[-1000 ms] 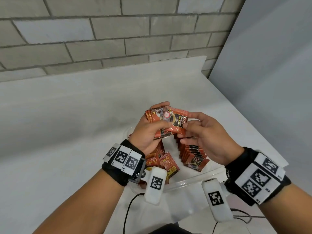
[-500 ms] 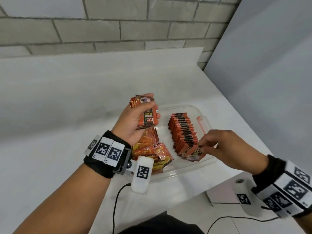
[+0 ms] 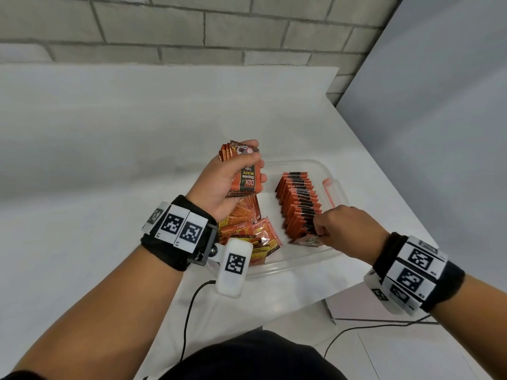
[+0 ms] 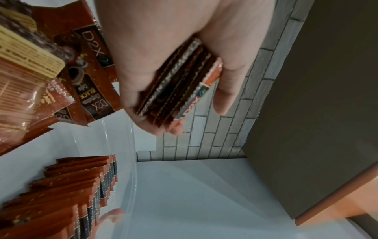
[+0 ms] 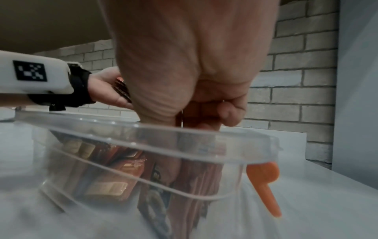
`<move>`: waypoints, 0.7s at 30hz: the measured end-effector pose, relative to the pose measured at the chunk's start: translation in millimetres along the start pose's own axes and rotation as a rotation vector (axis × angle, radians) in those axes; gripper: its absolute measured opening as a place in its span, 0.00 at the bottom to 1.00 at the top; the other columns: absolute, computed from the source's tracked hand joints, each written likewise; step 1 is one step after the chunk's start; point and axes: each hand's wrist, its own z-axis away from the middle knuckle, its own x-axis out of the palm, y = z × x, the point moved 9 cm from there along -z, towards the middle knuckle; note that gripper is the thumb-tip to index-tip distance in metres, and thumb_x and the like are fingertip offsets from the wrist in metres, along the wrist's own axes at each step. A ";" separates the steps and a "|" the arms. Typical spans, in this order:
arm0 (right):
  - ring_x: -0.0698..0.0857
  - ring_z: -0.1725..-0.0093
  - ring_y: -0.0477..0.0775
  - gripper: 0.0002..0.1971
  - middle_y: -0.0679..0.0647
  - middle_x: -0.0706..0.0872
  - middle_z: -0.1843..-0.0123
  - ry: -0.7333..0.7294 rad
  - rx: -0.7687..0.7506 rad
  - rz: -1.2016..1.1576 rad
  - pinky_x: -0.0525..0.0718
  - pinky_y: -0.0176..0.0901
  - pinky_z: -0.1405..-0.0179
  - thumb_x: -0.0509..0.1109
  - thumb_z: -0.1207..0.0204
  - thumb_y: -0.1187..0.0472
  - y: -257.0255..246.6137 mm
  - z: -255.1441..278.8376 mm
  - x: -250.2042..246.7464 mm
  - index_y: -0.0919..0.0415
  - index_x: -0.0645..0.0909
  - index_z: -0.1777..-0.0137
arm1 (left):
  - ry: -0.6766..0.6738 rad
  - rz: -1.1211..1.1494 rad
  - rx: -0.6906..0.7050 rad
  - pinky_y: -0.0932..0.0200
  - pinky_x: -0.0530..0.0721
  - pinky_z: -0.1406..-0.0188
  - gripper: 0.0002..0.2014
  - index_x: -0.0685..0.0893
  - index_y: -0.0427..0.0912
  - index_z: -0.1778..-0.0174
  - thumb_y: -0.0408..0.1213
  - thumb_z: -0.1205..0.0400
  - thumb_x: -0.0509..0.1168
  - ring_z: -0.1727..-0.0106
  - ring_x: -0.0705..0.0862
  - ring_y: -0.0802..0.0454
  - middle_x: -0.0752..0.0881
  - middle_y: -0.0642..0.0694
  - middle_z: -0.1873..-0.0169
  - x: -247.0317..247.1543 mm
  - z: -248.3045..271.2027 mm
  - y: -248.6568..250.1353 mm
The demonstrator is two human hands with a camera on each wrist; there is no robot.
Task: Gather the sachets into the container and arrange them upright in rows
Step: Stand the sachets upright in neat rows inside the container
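A clear plastic container [image 3: 299, 263] sits on the white table. Inside it a row of orange-brown sachets [image 3: 299, 204] stands upright on the right side, and a loose pile of sachets [image 3: 247, 231] lies flat on the left. My left hand [image 3: 236, 174] is raised above the container's left side and grips a small stack of sachets [image 3: 245, 179], seen edge-on in the left wrist view [image 4: 180, 85]. My right hand [image 3: 326, 224] is down at the near end of the row, its curled fingers pinching a sachet [image 3: 308, 239] there. The container's rim [image 5: 184, 143] hides the fingertips in the right wrist view.
An orange latch [image 3: 327, 185] hangs on the container's right side. The table edge [image 3: 406, 212] runs close by on the right, with a grey wall panel beyond. A brick wall [image 3: 192, 31] stands behind the table. Cables trail off both wrist devices.
My right hand left the stack held by my left hand, took one sachet down to the near end of the upright row and now pushes in closer against it. My left hand stayed raised.
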 end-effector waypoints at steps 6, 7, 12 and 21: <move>0.76 0.65 0.54 0.08 0.47 0.78 0.63 0.008 -0.069 0.082 0.63 0.36 0.74 0.62 0.23 0.64 -4.8 -7.1 1.6 0.54 0.70 0.63 | 0.007 0.005 -0.006 0.55 0.83 0.61 0.20 0.82 0.43 0.40 0.37 0.29 0.70 0.64 0.86 0.48 0.84 0.42 0.58 -2.4 -0.3 -1.2; 0.76 0.65 0.54 0.08 0.47 0.77 0.63 0.005 -0.075 0.093 0.62 0.35 0.75 0.61 0.23 0.64 -5.3 -8.0 2.1 0.54 0.70 0.63 | 0.005 0.006 -0.005 0.55 0.83 0.61 0.20 0.82 0.43 0.40 0.37 0.29 0.70 0.64 0.86 0.48 0.84 0.42 0.58 -2.4 -0.4 -1.2; 0.79 0.63 0.54 0.07 0.47 0.78 0.62 -0.009 -0.085 0.108 0.70 0.37 0.72 0.61 0.23 0.63 -7.4 -10.4 2.6 0.54 0.71 0.62 | -0.002 -0.001 -0.003 0.55 0.84 0.62 0.19 0.83 0.43 0.40 0.37 0.28 0.70 0.64 0.86 0.47 0.84 0.42 0.59 -2.0 0.0 -0.9; 0.82 0.57 0.52 0.05 0.46 0.83 0.54 0.008 -0.084 0.062 0.77 0.39 0.65 0.68 0.23 0.55 -0.7 -5.4 -1.5 0.55 0.77 0.55 | -0.012 0.005 -0.009 0.55 0.84 0.61 0.18 0.83 0.44 0.41 0.37 0.28 0.71 0.63 0.86 0.47 0.85 0.43 0.59 0.3 0.4 -2.2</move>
